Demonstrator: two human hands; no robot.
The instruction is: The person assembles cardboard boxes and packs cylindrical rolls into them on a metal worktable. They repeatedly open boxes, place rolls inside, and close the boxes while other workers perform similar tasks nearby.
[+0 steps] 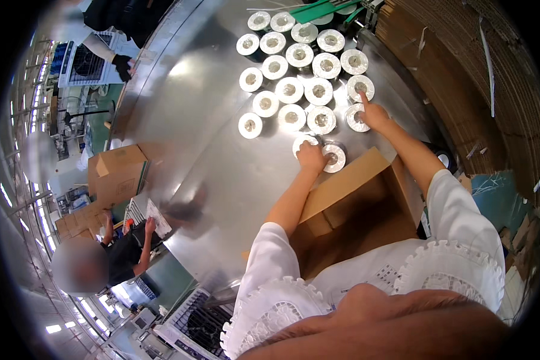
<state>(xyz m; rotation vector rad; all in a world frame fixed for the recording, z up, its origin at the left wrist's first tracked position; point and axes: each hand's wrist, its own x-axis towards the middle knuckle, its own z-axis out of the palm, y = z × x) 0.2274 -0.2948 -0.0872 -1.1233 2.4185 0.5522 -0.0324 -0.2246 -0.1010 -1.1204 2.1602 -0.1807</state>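
Observation:
Several round cans with silver lids [306, 78] stand in rows on a shiny round metal table [216, 150]. My left hand [311, 157] rests on top of a can [302, 143] at the near edge of the group, with another can [335, 157] right beside it. My right hand [373, 114] reaches further out, fingers on a can [357, 118] at the right end of a row. Just in front of me sits an open brown cardboard box [354, 210], its flap raised toward the cans.
A person in dark clothes [126, 252] works at the lower left near stacked cardboard boxes [117, 171]. Another person's gloved hand [123, 65] shows at the top left. Brown corrugated sheets [462, 54] lie along the right. A green rail [318, 9] feeds cans at the top.

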